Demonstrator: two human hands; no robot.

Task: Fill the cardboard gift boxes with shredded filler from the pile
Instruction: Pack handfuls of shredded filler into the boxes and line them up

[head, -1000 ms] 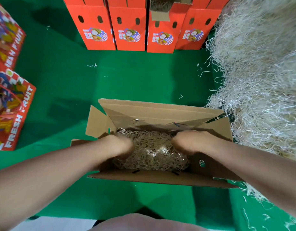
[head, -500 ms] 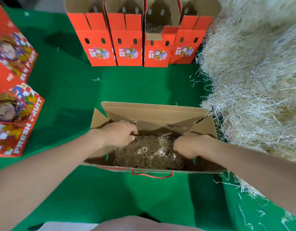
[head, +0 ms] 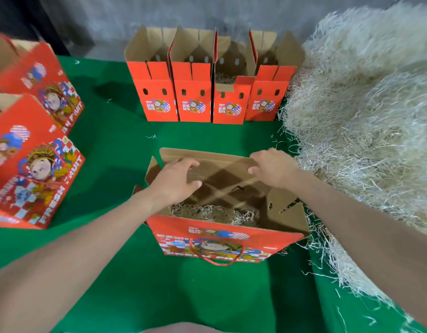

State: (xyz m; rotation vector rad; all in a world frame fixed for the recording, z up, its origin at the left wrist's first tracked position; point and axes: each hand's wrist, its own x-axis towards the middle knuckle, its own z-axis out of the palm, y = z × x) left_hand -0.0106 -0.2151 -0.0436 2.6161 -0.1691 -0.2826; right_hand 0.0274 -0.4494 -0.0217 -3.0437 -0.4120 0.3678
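If the brown cardboard back flap (head: 222, 162) is folded down now, the red printed cardboard gift box (head: 227, 239) could be closed underfilled, since only a low layer of pale shredded paper filler (head: 215, 213) is seen in its bottom. A hard pull on the flap could also tip the light box toward the person or crease the card. Loose strands from the large pale heap of shredded filler (head: 364, 116), which lies against the box's right side, could be trapped under the flap. The flap is grasped by both hands: the left hand (head: 176, 181) is curled on its left part, and its right edge is pinched by the right hand (head: 272, 168). The filler in the box lies below both hands and nearer the person, untouched by them. The heap is found just beside the right hand, on the green-covered bench (head: 111, 145).
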